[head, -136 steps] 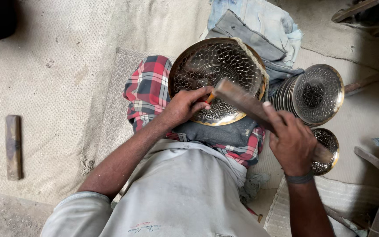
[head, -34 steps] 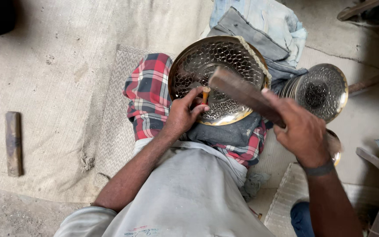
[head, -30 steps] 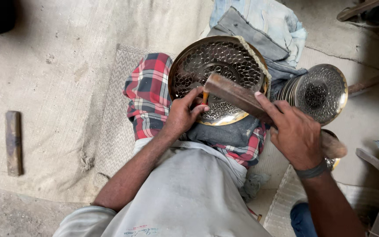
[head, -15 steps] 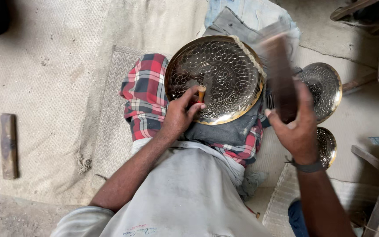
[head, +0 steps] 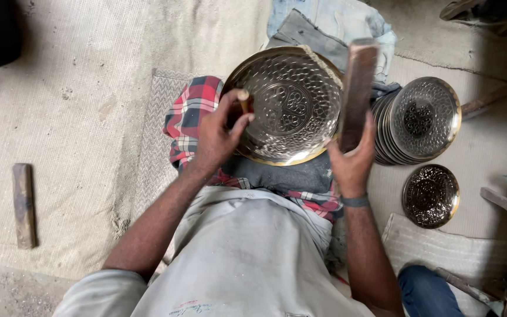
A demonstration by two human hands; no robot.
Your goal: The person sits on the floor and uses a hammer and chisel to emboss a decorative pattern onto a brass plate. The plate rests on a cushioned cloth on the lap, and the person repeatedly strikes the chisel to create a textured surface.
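Stamping the brass plate [head: 289, 105] on the lap: left hand [head: 218, 138] pinches a punch [head: 243, 101] at nine o'clock, right hand [head: 352, 164] grips a raised wooden block [head: 356, 88]; striking squarely seems next.

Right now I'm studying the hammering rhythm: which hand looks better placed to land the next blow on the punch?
Right. The right hand grips the wooden block raised beside the plate, free to swing. The left hand pins the punch on the plate.

Wooden block [head: 356, 91]: your right hand [head: 350, 167] now holds it upright, lifted off the punch [head: 244, 101], no longer angled across the plate [head: 286, 105].
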